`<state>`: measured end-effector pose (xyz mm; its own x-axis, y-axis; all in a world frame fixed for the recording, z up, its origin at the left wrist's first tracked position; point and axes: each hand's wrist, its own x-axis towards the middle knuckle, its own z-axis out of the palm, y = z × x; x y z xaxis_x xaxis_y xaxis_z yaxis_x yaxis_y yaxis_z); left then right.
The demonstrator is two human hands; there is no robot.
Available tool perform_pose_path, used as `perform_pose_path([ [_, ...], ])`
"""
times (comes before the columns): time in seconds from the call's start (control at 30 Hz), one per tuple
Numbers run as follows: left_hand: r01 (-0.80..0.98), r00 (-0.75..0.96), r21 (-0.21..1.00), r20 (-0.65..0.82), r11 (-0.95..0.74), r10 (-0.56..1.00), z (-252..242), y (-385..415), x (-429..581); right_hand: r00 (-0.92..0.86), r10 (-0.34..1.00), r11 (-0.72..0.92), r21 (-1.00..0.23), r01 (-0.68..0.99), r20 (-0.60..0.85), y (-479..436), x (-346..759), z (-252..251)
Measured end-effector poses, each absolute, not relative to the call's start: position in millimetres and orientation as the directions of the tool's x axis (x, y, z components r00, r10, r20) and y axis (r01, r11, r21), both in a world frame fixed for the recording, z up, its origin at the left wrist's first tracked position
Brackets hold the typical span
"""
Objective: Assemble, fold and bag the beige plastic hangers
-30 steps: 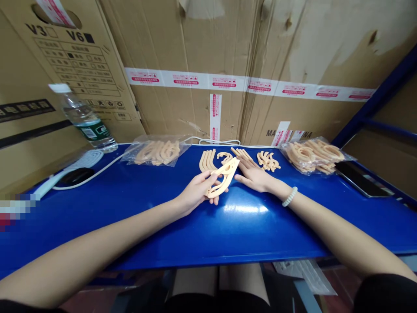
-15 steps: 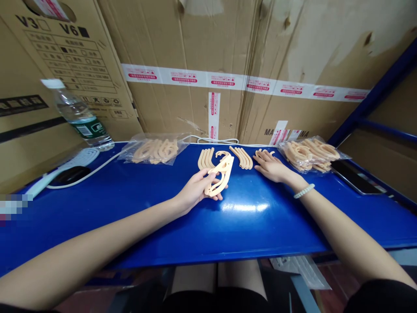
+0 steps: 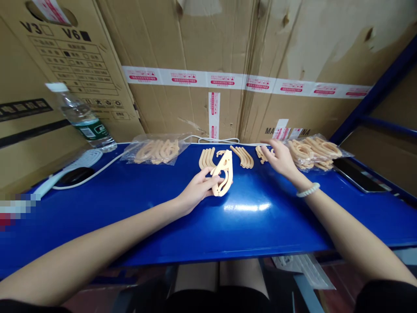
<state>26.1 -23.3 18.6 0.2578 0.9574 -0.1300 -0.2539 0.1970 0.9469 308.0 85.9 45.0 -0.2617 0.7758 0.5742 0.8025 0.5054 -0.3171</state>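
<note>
My left hand is closed around a beige plastic folding clothes hanger, its folded arms curving together below a narrow top. My right hand is raised at the right, fingers apart, with nothing visible in it. Close beside its fingertips lie small beige hanger pieces, partly covered by the hand. Behind the held hanger, a row of curved beige arms lies on the left and a second row of curved arms on the right. A beige hook piece shows between them, mostly hidden.
Clear bags of beige hanger parts lie at the left and right. A water bottle, a pale blue handled object and a black object stand left on the blue table. A phone lies right; cardboard stands behind.
My right hand has lifted off the small pieces and shifted slightly right, uncovering some of them. The hanger in my left hand has turned more upright.
</note>
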Motion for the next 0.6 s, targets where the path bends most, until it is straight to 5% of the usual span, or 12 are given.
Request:
perform_pose_path([
  [0.1, -0.24, 0.274, 0.961, -0.067, 0.135, 0.96, 11.1, -20.6, 24.6, -0.28, 0.871, 0.488, -0.647, 0.586, 0.403, 57.7, 283.3, 55.1],
  [0.2, -0.237, 0.301, 0.97, 0.015, 0.06, 0.954, 4.6, -18.0, 23.5, -0.421, 0.879, 0.401, -0.825, 0.399, 0.224, 31.5, 255.5, 50.2],
  [0.6, -0.087, 0.343, 0.972, 0.236, -0.219, 0.909, -3.4, -14.7, 23.4, -0.523, 0.851, 0.113, -0.988, 0.103, 0.042, 14.2, 230.4, 24.0],
])
